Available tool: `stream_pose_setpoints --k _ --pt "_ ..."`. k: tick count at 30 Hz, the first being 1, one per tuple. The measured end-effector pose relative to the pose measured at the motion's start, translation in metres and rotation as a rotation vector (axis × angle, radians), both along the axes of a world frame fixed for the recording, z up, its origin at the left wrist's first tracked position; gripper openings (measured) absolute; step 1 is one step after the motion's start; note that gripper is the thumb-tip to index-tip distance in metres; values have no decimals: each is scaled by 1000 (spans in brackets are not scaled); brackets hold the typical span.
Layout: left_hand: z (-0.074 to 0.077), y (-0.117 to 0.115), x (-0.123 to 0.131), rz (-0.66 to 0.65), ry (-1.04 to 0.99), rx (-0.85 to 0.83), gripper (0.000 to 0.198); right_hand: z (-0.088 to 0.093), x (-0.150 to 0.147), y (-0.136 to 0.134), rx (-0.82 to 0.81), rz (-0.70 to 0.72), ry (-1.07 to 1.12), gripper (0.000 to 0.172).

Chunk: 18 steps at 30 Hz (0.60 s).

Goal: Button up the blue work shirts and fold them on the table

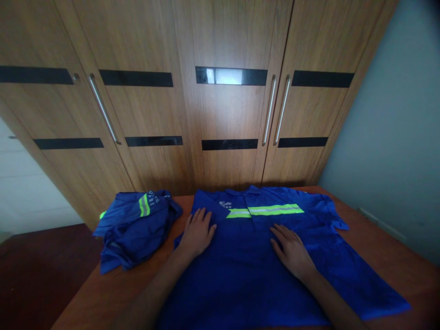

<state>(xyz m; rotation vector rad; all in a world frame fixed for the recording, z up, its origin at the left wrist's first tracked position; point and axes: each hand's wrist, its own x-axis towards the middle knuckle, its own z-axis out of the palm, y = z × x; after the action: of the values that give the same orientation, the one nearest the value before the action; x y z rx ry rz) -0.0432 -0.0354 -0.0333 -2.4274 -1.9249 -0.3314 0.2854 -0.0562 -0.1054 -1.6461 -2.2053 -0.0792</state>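
Note:
A blue work shirt (247, 270) with a yellow-green reflective chest band lies spread out on the table, its collar toward the wardrobe. My left hand (197, 233) rests flat on the shirt's left side, below the white chest print, with fingers stretched out. On the right half of the front, just below the reflective band, my right hand (292, 250) lies with its fingers extended. Neither hand grips the cloth. The shirt's left sleeve is partly hidden behind my left hand and forearm.
A bunched blue garment (137, 233) with a reflective strip lies at the table's left edge. The reddish-brown table (82, 302) stands close to a wooden wardrobe (227, 110) with metal handles. A pale wall (388, 151) bounds the right side.

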Motion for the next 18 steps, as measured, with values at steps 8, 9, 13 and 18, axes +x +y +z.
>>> stream_pose_setpoints --k 8,9,13,18 --pt "-21 -5 -37 32 -82 -29 57 -5 2 1 37 9 17 44" --pt "-19 -7 -46 45 -120 -28 54 -5 2 2 39 9 17 43" --pt "-10 -16 -85 109 -260 -99 45 -5 1 1 38 8 -3 43" --pt "-9 -20 -108 131 -422 -267 31 -4 1 0 44 5 -6 44"
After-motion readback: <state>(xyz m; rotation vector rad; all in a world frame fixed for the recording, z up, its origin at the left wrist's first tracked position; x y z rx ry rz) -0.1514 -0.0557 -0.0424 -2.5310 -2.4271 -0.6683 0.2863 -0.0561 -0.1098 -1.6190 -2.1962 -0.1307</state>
